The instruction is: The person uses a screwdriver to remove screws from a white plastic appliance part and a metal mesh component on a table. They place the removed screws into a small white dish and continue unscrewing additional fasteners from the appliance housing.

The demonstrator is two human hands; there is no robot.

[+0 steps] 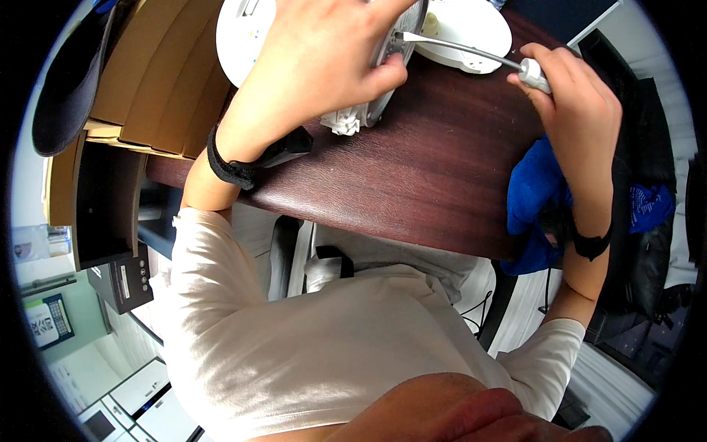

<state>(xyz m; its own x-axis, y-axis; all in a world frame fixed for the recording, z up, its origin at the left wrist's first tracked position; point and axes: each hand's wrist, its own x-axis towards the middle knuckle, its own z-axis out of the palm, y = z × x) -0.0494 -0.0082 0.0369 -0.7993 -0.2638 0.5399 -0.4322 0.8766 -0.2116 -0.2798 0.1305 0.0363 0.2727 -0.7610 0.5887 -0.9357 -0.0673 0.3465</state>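
My left hand (324, 62) grips a white and grey device part (350, 120) on its edge at the far side of the table, thumb on its near face. Its kind cannot be made out, since the hand covers much of it. My right hand (578, 96) is closed around the pale handle of a screwdriver (471, 50). The metal shaft points left, and its flat tip meets the part's face just above my left thumb. Beside the part lie a rounded white shell (234, 44) on the left and a white oval piece (482, 29) on the right.
The dark reddish-brown table (412, 177) curves along its near edge. A blue cloth (532, 184) hangs at its right edge, below my right forearm. Cardboard boxes (162, 81) stand at the left, with a dark curved object (74, 88) beside them.
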